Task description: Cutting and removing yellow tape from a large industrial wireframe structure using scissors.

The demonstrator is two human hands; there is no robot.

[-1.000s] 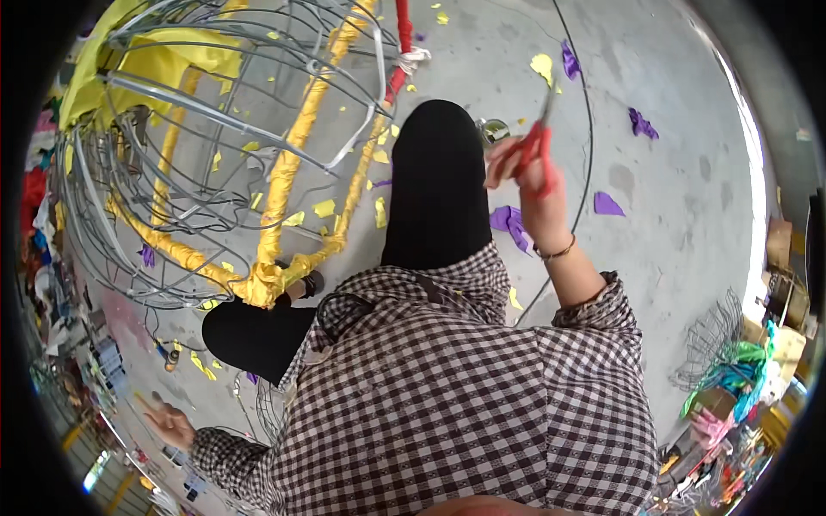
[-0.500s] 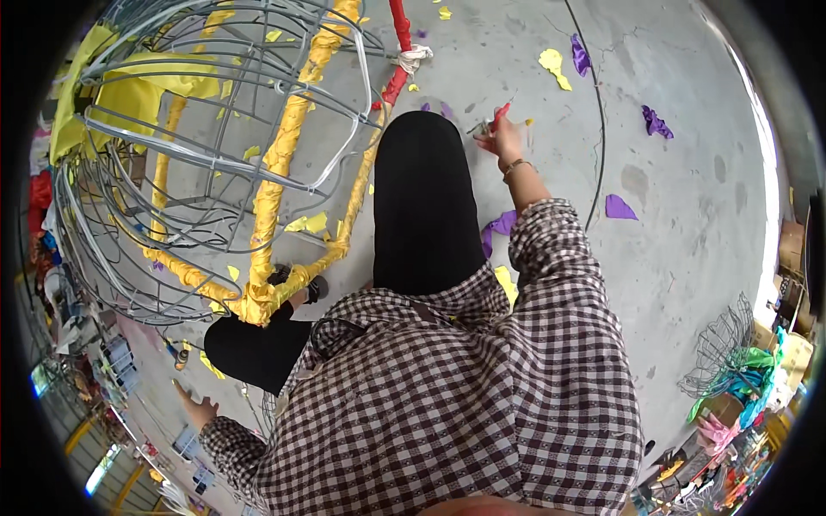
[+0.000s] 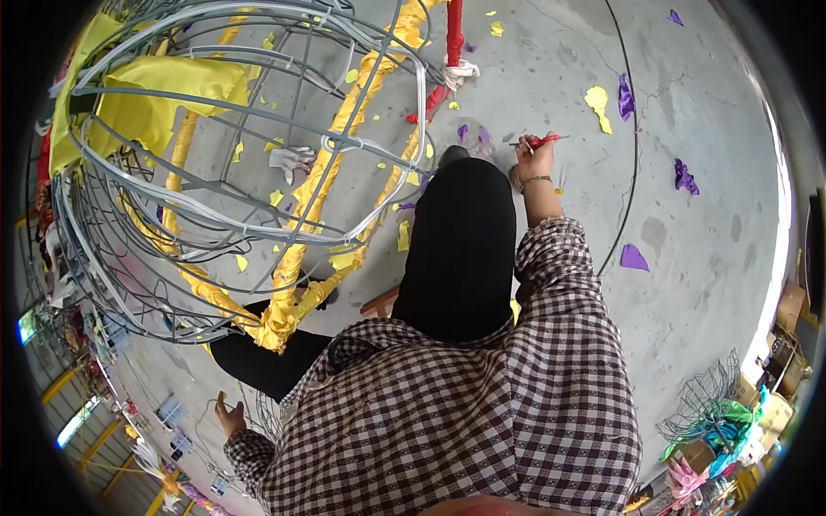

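Note:
In my right hand (image 3: 537, 160), above the floor just right of my knee, are red-handled scissors (image 3: 542, 141), small and partly covered by my fingers. My left hand (image 3: 231, 419) is low on the left, beside my bent leg. Its index finger and thumb stand apart with nothing visible between them. Ahead and to the left stands a large rounded wire frame (image 3: 249, 172) of grey and white rods. Yellow cloth is wrapped around its thick posts (image 3: 288, 267), and a loose yellow cloth (image 3: 155, 99) hangs on its far left side.
Purple scraps (image 3: 634, 257) and yellow scraps (image 3: 599, 107) lie scattered over the grey floor (image 3: 688, 318). A dark cable (image 3: 637, 155) runs across it on the right. Beyond the wire frame is a red-wrapped post (image 3: 454, 39) with white cloth (image 3: 460, 74) tied on. Colourful materials (image 3: 723, 439) are piled lower right.
My right hand has shifted right and slightly down, and the scissors are turned differently. My left hand has moved right and down, closer to my body. The view has shifted over the frame.

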